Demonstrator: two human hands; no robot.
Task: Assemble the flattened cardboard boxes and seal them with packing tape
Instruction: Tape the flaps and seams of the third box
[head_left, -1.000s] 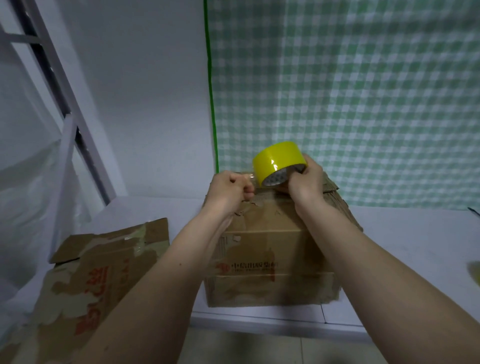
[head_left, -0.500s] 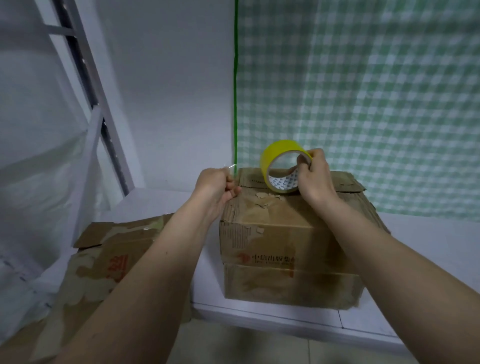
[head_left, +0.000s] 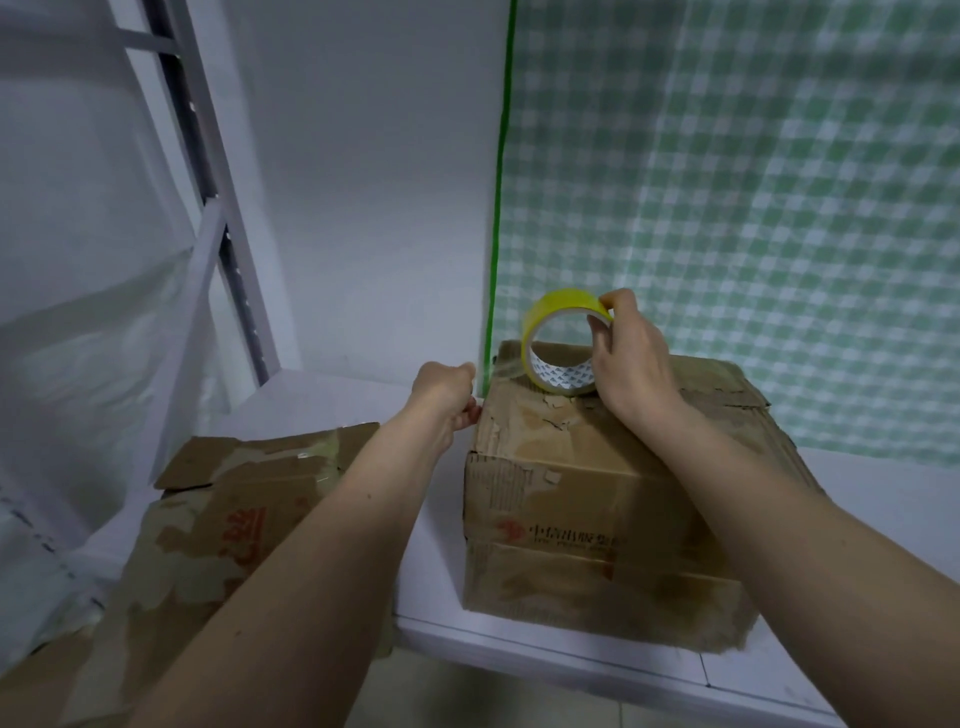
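An assembled, worn cardboard box (head_left: 587, 499) stands on the white table, its top flaps closed. A yellow roll of packing tape (head_left: 550, 332) stands on edge on the box's top near the back. My right hand (head_left: 628, 358) grips the roll, fingers through its core. A clear strip of tape (head_left: 501, 369) stretches from the roll to the box's left top edge. There my left hand (head_left: 449, 392) pinches the strip's free end, fingers curled, just beyond the box's corner.
A second torn cardboard box (head_left: 208, 525) with red print lies at the lower left. A white metal rack with plastic sheeting (head_left: 104, 312) fills the left. A green checked cloth (head_left: 753, 208) hangs behind the box. The white table (head_left: 883, 519) extends to the right.
The roll turned upright and moved back along the box top. My left hand drew the tape end leftward to the box's left edge, lengthening the strip.
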